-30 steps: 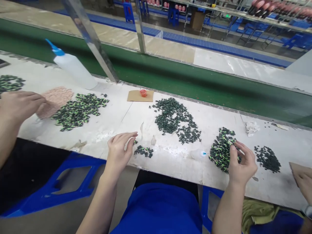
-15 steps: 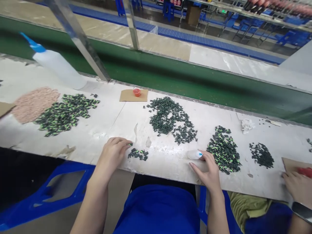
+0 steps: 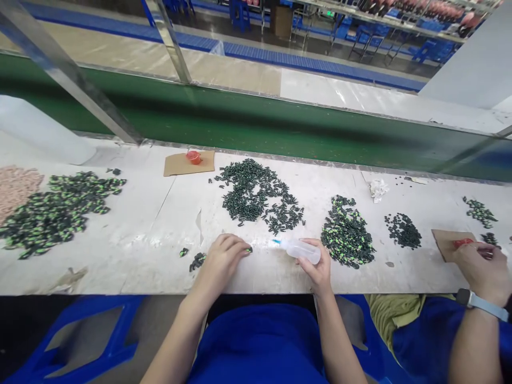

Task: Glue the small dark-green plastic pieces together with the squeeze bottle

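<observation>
My left hand (image 3: 224, 261) is low over the near part of the table, its fingertips pinching a small black-and-green piece (image 3: 249, 249). Under and beside that hand lies a small cluster of black pieces (image 3: 197, 261), partly covered by it; a single black-and-green piece (image 3: 184, 252) lies farther left. My right hand (image 3: 318, 266) is wrapped round a small translucent squeeze bottle (image 3: 302, 250). The bottle is tilted, its blue tip pointing left toward my left hand, without touching the piece. Behind both hands spreads a pile of dark slim pieces (image 3: 244, 205).
To the right are a black-and-green pile (image 3: 347, 234) and a black pile (image 3: 404, 232). At left sit another black-and-green pile (image 3: 60, 208), pinkish pieces (image 3: 16, 186) and a large white bottle (image 3: 40, 128). A co-worker's hand (image 3: 482, 266) is at a cardboard piece (image 3: 442, 242) on the far right.
My right hand has picked up the squeeze bottle, which was lying on the table, and turned its tip to the left. My left hand has moved right with its piece. The view has shifted right.
</observation>
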The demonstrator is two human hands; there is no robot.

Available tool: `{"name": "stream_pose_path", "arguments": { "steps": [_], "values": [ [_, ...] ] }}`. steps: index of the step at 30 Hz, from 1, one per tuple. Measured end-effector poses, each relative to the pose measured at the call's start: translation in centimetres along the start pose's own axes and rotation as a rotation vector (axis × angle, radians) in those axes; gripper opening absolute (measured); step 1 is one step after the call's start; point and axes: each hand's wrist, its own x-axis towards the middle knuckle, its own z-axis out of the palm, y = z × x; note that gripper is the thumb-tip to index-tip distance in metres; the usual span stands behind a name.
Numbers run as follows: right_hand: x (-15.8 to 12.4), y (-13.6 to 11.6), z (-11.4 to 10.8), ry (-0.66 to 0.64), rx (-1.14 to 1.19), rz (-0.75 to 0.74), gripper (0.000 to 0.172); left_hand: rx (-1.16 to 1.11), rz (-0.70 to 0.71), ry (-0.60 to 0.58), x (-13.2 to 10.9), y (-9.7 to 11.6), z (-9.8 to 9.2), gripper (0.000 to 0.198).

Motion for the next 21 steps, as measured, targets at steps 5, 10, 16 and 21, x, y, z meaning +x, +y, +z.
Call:
{"name": "stream_pose_path", "arguments": {
  "steps": [5,10,16,21],
  "values": [
    [0.3,-0.4,1.1,0.056,0.11,0.13,0.028,-0.049,0.01,0.067,0.1,0.8,1.3,0.016],
    [0.1,-0.9,2.8,0.123,0.027,0.18,0.023,-0.132,-0.036,0.05,0.0,0.7,0.8,0.018],
    [-0.2,-0.5,3.6,0.171,-0.008,0.203,0.024,-0.142,-0.161,0.081,-0.4,0.8,1.1,0.021],
    [0.0,-0.4,3.6,0.139,-0.082,0.191,0.023,-0.171,-0.196,0.108,-0.5,0.8,1.2,0.018]
  ]
}}
